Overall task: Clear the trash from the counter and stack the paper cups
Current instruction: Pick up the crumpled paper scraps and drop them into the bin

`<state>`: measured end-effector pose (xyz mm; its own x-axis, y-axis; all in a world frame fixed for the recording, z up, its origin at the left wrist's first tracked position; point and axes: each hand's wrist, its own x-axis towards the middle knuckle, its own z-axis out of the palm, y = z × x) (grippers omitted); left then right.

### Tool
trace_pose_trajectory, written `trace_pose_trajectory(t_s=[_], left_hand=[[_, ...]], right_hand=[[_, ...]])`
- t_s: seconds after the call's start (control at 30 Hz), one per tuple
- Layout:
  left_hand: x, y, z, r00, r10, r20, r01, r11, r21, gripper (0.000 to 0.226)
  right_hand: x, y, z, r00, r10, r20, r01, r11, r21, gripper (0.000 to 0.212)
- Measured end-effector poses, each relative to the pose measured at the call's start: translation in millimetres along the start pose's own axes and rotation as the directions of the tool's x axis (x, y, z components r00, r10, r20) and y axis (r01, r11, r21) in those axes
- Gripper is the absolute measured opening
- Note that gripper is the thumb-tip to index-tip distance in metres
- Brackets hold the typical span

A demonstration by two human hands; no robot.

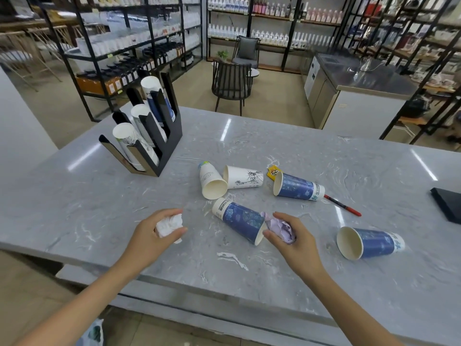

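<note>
My left hand point(154, 233) is closed around a white tissue wad point(170, 224), clear of the cups. My right hand point(289, 236) pinches a lilac paper wad point(280, 227) at the mouth of the blue cup point(240, 221) lying just left of it. Step, as I judge it: trash collection. Next: carry both wads off the counter point(74, 208), then stack the cups.

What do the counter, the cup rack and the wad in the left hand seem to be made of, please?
Counter: polished stone or a stone-look slab, grey with white veins and glossy light streaks.
Cup rack: probably black acrylic or similar plastic, with shiny, flat panels.
Wad in the left hand: white tissue or napkin paper, matte and crumpled.
</note>
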<state>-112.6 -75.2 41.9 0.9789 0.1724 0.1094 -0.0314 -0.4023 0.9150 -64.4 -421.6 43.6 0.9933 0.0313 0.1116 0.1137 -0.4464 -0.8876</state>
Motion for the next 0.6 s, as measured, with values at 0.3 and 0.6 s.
trace_pose_trajectory(t_s=[0.3,0.6], left_hand=[[-59.1,-15.5,-18.6,0.993,-0.065,-0.097,0.057,0.995,-0.079,0.034],[-107.6,-53.0,-67.4,0.944,-0.193,-0.268,0.151,0.974,-0.167,0.034]], right_hand=[[-26.4,-36.5,59.6,0.987,-0.03,0.157,0.002,0.985,0.172,0.037],[-62.4,-76.3,154.9,0.947,-0.032,0.319,-0.075,0.945,0.318,0.032]])
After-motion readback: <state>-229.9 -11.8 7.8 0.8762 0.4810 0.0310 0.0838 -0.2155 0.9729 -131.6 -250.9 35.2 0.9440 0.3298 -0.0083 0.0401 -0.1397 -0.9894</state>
